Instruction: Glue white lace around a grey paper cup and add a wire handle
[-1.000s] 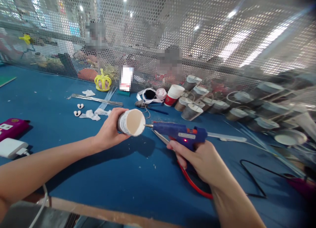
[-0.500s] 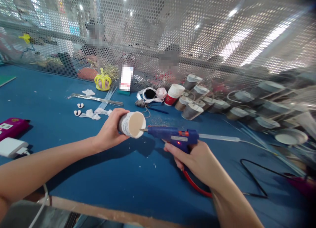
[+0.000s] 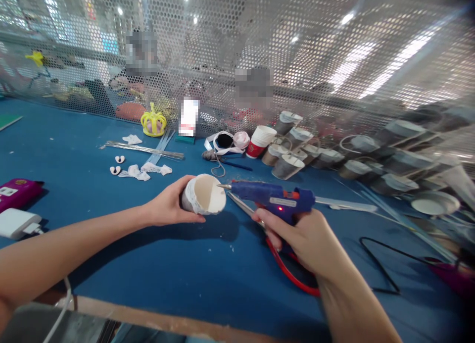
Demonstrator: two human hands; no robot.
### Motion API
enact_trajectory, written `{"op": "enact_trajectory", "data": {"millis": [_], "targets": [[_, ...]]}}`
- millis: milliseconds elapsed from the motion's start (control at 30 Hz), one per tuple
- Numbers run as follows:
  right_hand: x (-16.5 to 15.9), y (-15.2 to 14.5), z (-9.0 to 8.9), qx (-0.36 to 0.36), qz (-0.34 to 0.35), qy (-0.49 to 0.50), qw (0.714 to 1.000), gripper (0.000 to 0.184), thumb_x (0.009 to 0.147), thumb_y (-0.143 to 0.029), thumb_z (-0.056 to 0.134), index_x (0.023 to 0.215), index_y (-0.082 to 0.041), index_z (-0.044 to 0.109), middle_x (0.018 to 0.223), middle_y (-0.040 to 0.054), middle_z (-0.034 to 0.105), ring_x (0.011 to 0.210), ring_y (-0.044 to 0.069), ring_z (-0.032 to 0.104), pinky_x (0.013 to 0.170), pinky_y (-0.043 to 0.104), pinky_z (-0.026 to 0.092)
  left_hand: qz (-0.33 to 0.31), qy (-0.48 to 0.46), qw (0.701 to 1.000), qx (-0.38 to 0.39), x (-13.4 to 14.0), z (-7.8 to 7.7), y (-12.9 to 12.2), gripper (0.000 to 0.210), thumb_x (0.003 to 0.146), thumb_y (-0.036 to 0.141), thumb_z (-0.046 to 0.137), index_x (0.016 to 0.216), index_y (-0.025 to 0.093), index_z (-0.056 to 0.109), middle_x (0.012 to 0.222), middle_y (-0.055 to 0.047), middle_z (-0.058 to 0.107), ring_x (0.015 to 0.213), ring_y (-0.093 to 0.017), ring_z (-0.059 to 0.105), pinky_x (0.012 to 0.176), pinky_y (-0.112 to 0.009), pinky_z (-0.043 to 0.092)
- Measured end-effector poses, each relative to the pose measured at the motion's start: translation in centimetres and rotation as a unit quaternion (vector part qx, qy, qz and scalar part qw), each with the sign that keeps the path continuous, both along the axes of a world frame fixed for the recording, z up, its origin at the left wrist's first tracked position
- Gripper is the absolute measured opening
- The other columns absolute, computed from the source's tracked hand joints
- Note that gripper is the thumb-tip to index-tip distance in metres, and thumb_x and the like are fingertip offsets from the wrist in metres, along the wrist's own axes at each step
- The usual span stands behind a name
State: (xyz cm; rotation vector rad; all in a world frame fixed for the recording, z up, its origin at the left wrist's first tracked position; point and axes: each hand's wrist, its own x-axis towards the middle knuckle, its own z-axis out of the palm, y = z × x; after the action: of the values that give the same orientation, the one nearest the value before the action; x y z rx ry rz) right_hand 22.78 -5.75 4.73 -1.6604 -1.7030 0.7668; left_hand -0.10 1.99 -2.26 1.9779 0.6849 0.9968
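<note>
My left hand (image 3: 172, 202) is wrapped around a paper cup (image 3: 191, 200) covered in grey cloth, with white lace along its rim. The cup is tilted on its side, its pale mouth facing right and toward me. In my right hand (image 3: 293, 231) is a blue hot glue gun (image 3: 256, 192) with a red light lit. Its metal nozzle points left and overlaps the cup's mouth; whether it touches cannot be made out. A clear glue stick (image 3: 345, 204) sticks out behind the gun. Red-handled scissors (image 3: 291, 278) lie beneath my right hand, partly hidden by it.
Several grey cloth-covered cups (image 3: 288, 166) stand at the right, beside a stack of paper cups (image 3: 261, 141). Lace scraps (image 3: 138, 172), metal rods (image 3: 144, 150) and a yellow crown-shaped piece (image 3: 153, 122) lie left. A perforated metal screen (image 3: 215, 46) closes off the back. A white charger (image 3: 20, 222) is at left.
The cup has turned in my left hand, so its inner wall shows more. My right hand and the glue gun have moved slightly right, uncovering the scissor blades.
</note>
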Motion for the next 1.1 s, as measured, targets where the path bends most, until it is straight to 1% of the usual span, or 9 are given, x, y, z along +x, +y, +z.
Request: {"op": "enact_trajectory", "data": {"millis": [100, 200, 367, 467, 567, 733, 933, 1000, 1100], "targets": [[0.4, 0.2, -0.1, -0.012, 0.012, 0.026, 1.0, 0.036, 0.073, -0.05, 0.053, 0.066, -0.015, 0.059, 0.036, -0.0041, 0.045, 0.037, 0.009, 0.043, 0.042, 0.022, 0.039, -0.048, -0.019, 0.996, -0.07, 0.0, 0.2, -0.2, 0.07, 0.057, 0.029, 0.073, 0.117, 0.017, 0.039, 0.113, -0.011, 0.054, 0.102, -0.023, 0.052, 0.083, -0.035, 0.045], [0.7, 0.3, -0.2, -0.024, 0.018, 0.026, 0.999, 0.035, 0.073, -0.05, 0.053, 0.067, -0.016, 0.058, 0.037, -0.0044, 0.046, 0.037, 0.009, 0.042, 0.043, 0.022, 0.04, -0.071, -0.035, 0.99, -0.112, -0.1, 0.6, -0.4, 0.071, 0.056, 0.027, 0.073, 0.117, 0.015, 0.04, 0.112, -0.012, 0.055, 0.099, -0.023, 0.054, 0.082, -0.035, 0.046], [0.6, 0.1, 0.2, -0.042, 0.02, -0.013, 0.999, 0.035, 0.072, -0.048, 0.055, 0.054, -0.017, 0.056, 0.038, -0.002, 0.049, 0.042, 0.011, 0.05, 0.051, 0.023, 0.044, -0.056, -0.036, 0.991, -0.12, 0.0, 0.8, -0.3, 0.072, 0.055, 0.027, 0.073, 0.118, 0.014, 0.041, 0.112, -0.012, 0.055, 0.1, -0.024, 0.053, 0.085, -0.038, 0.044], [0.5, 0.1, 0.4, -0.032, 0.001, -0.01, 0.999, 0.034, 0.07, -0.05, 0.056, 0.059, -0.018, 0.058, 0.038, -0.0028, 0.049, 0.041, 0.012, 0.049, 0.048, 0.023, 0.043, -0.055, -0.015, 0.992, -0.114, -0.1, 1.0, -0.3, 0.071, 0.054, 0.027, 0.074, 0.117, 0.013, 0.042, 0.111, -0.012, 0.055, 0.1, -0.024, 0.052, 0.087, -0.038, 0.042], [0.7, 0.1, 0.3, -0.034, -0.003, 0.005, 0.999, 0.034, 0.069, -0.051, 0.056, 0.066, -0.017, 0.06, 0.037, -0.0045, 0.047, 0.037, 0.01, 0.045, 0.044, 0.023, 0.04, -0.093, 0.006, 0.987, -0.132, -0.3, 1.4, -0.3, 0.07, 0.054, 0.028, 0.073, 0.116, 0.013, 0.044, 0.108, -0.011, 0.056, 0.096, -0.023, 0.053, 0.085, -0.037, 0.043], [1.0, 0.1, 0.4, -0.067, 0.014, 0.002, 0.998, 0.034, 0.071, -0.05, 0.055, 0.062, -0.017, 0.058, 0.035, -0.0046, 0.045, 0.036, 0.009, 0.043, 0.043, 0.023, 0.038, -0.158, -0.004, 0.969, -0.192, -0.6, 1.9, -0.4, 0.064, 0.054, 0.033, 0.072, 0.111, 0.012, 0.05, 0.099, -0.01, 0.06, 0.085, -0.021, 0.056, 0.076, -0.033, 0.046], [0.6, -0.2, 1.0, -0.063, 0.004, -0.057, 0.996, 0.045, 0.07, -0.049, 0.057, 0.036, -0.021, 0.046, 0.032, -0.0024, 0.045, 0.036, 0.01, 0.045, 0.052, 0.026, 0.043, -0.146, -0.032, 0.96, -0.235, -0.6, 1.7, -0.3, 0.065, 0.053, 0.033, 0.073, 0.109, 0.012, 0.05, 0.097, -0.01, 0.06, 0.081, -0.019, 0.057, 0.072, -0.031, 0.047], [0.6, -0.3, 1.0, -0.066, 0.016, -0.057, 0.996, 0.044, 0.07, -0.049, 0.057, 0.037, -0.021, 0.049, 0.032, -0.0019, 0.047, 0.037, 0.011, 0.047, 0.054, 0.026, 0.043, -0.152, -0.036, 0.959, -0.237, -0.6, 1.6, -0.3, 0.064, 0.053, 0.031, 0.074, 0.109, 0.012, 0.05, 0.095, -0.009, 0.061, 0.08, -0.017, 0.056, 0.072, -0.03, 0.047], [0.7, -0.2, 0.8, -0.07, 0.022, -0.034, 0.997, 0.036, 0.07, -0.049, 0.057, 0.05, -0.02, 0.058, 0.033, -0.003, 0.047, 0.037, 0.011, 0.047, 0.049, 0.025, 0.041, -0.181, -0.033, 0.949, -0.257, -0.7, 1.6, -0.3, 0.061, 0.053, 0.033, 0.073, 0.106, 0.012, 0.052, 0.09, -0.007, 0.061, 0.075, -0.015, 0.056, 0.067, -0.026, 0.046]]}}
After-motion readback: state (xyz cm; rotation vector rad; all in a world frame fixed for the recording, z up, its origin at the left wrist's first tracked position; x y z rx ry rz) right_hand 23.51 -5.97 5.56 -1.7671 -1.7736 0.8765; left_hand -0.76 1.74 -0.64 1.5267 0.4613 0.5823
